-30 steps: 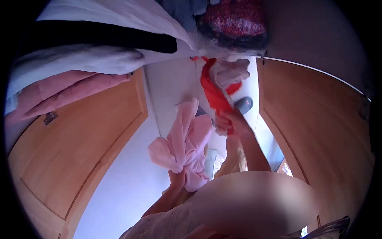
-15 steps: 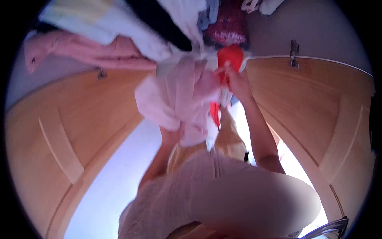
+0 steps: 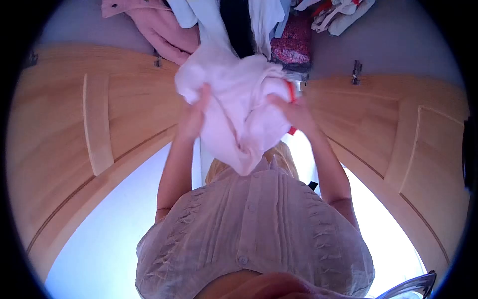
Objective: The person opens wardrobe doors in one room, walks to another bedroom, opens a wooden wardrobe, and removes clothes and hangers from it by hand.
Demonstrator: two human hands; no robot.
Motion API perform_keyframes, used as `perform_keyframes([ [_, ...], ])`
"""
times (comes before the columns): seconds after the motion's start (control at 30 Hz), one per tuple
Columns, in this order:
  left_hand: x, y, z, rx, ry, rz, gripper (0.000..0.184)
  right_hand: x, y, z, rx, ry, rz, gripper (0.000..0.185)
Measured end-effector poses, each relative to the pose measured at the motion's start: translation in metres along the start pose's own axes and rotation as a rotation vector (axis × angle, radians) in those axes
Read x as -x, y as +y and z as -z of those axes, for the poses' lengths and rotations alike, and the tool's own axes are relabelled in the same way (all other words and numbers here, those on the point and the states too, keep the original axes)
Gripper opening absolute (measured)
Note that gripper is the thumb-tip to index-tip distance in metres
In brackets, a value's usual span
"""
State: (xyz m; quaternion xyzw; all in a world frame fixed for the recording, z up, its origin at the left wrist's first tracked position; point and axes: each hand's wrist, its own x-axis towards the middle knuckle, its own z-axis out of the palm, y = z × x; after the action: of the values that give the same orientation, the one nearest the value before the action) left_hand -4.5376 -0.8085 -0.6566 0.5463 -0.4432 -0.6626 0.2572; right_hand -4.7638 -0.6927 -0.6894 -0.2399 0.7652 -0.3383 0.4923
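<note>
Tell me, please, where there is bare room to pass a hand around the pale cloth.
Open patches show between the left forearm and left door, and between the right forearm and right door. Beyond the pale cloth it looks crowded: a pink garment, black garment and dark red bundle.

The cloth (image 3: 226, 107) is pale pink, doors (image 3: 134, 114) orange-brown, bundle (image 3: 293, 41) speckled magenta.

The blurred, bunched pale pink cloth (image 3: 229, 99) hides most fingers of the person's left hand (image 3: 194, 117) and right hand (image 3: 297, 113). Only slivers of bright red fabric (image 3: 291, 91) show. The top edge crops a salmon-pink garment (image 3: 162, 31).
</note>
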Motion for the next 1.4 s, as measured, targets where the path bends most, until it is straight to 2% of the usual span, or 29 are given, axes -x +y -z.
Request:
perform_keyframes([
  [0.03, -0.005, 0.007, 0.012, 0.196, 0.07, 0.036, 0.061, -0.001, 0.013, 0.012, -0.165, 0.054, 0.023, 0.053],
  [0.1, -0.004, 0.044, 0.02, 0.541, 0.115, -0.03, 0.06, 0.016, -0.008, 0.053, -0.21, 0.256, 0.02, 0.054],
  [0.13, -0.009, 0.045, 0.03, 0.545, 0.115, -0.032, 0.06, 0.021, -0.014, 0.066, -0.331, 0.384, 0.11, 0.055],
  [0.17, -0.014, 0.044, 0.042, 0.582, 0.111, -0.14, 0.058, 0.028, -0.016, 0.074, -0.455, 0.512, 0.196, 0.056],
  [0.2, -0.016, 0.041, 0.05, 0.617, 0.103, -0.251, 0.057, 0.035, -0.016, 0.076, -0.455, 0.516, 0.198, 0.056],
  [0.3, -0.016, 0.036, 0.059, 0.64, 0.047, -0.274, 0.049, 0.057, -0.021, 0.086, -0.321, 0.56, 0.192, 0.058],
  [0.37, -0.015, 0.032, 0.069, 0.54, 0.055, -0.293, 0.045, 0.073, -0.018, 0.094, -0.447, 0.648, 0.388, 0.057],
  [0.43, -0.01, 0.026, 0.079, -0.075, -0.041, -0.032, 0.04, 0.092, -0.025, 0.102, -0.911, 0.469, 0.291, 0.055],
  [0.5, -0.019, 0.01, 0.069, -0.039, -0.103, -0.045, 0.041, 0.099, -0.023, 0.103, -1.101, 0.231, 0.346, 0.057],
  [0.53, -0.022, 0.006, 0.062, 0.008, -0.162, -0.035, 0.043, 0.102, -0.025, 0.096, -1.111, 0.24, 0.357, 0.057],
  [0.63, -0.024, 0.022, 0.037, -0.098, -0.191, -0.015, 0.041, 0.099, -0.046, 0.081, -0.977, 0.391, 0.496, 0.055],
  [0.67, -0.032, 0.022, 0.038, -0.062, -0.204, 0.106, 0.044, 0.098, -0.049, 0.083, -0.909, 0.297, 0.498, 0.053],
  [0.7, -0.041, 0.02, 0.042, -0.067, -0.212, 0.093, 0.044, 0.095, -0.052, 0.083, -0.838, 0.206, 0.494, 0.051],
  [0.8, -0.037, 0.029, 0.036, -0.275, -0.192, 0.172, 0.049, 0.085, -0.09, 0.093, -0.874, 0.144, 0.455, 0.053],
  [0.87, 0.006, 0.075, -0.013, -0.774, -0.306, -0.482, 0.057, 0.067, -0.104, 0.099, -0.859, 0.082, 0.395, 0.055],
  [0.9, 0.013, 0.082, -0.039, -0.775, -0.305, -0.484, 0.057, 0.06, -0.11, 0.099, -0.812, 0.064, 0.373, 0.051],
  [0.93, 0.021, 0.086, -0.063, -0.694, -0.267, -0.676, 0.059, 0.061, -0.121, 0.098, -0.734, -0.015, 0.38, 0.045],
  [0.97, 0.023, 0.083, -0.079, -0.651, -0.248, -0.77, 0.06, 0.063, -0.128, 0.095, -0.682, -0.132, 0.377, 0.042],
  [1.0, 0.024, 0.08, -0.094, -0.611, -0.227, -0.863, 0.062, 0.064, -0.135, 0.089, -0.582, -0.152, 0.434, 0.04],
  [1.03, 0.012, 0.067, -0.106, -0.558, -0.418, -0.735, 0.062, 0.065, -0.141, 0.084, -0.462, -0.158, 0.552, 0.04],
  [1.1, -0.01, 0.046, -0.121, -0.502, -0.608, -0.607, 0.063, 0.051, -0.144, 0.098, -0.207, -0.252, 0.731, 0.044],
  [1.17, -0.032, 0.025, -0.131, -0.293, -0.518, -0.738, 0.061, 0.042, -0.153, 0.132, -0.183, -0.198, 0.617, 0.042],
  [1.2, -0.05, 0.008, -0.128, -0.346, -0.341, -0.772, 0.053, 0.033, -0.15, 0.149, -0.312, -0.071, 0.656, 0.034],
  [1.23, -0.076, -0.012, -0.114, -0.305, -0.371, -0.668, 0.051, 0.03, -0.149, 0.176, -0.28, 0.001, 0.524, 0.028],
  [1.27, -0.087, -0.01, -0.109, -0.286, -0.386, -0.608, 0.049, 0.024, -0.147, 0.193, -0.315, 0.117, 0.599, 0.026],
  [1.3, -0.098, -0.007, -0.105, -0.266, -0.399, -0.548, 0.048, 0.019, -0.144, 0.214, -0.076, 0.279, 0.617, 0.03],
  [1.33, -0.093, 0.028, -0.112, -0.12, -0.463, -0.312, 0.05, 0.014, -0.14, 0.231, 0.165, 0.438, 0.625, 0.035],
  [1.37, -0.083, 0.062, -0.128, -0.191, -0.5, -0.344, 0.054, 0.004, -0.135, 0.242, 0.163, 0.436, 0.614, 0.035],
  [1.4, -0.072, 0.096, -0.145, -0.26, -0.535, -0.379, 0.057, -0.008, -0.13, 0.25, 0.401, 0.529, 0.519, 0.038],
])
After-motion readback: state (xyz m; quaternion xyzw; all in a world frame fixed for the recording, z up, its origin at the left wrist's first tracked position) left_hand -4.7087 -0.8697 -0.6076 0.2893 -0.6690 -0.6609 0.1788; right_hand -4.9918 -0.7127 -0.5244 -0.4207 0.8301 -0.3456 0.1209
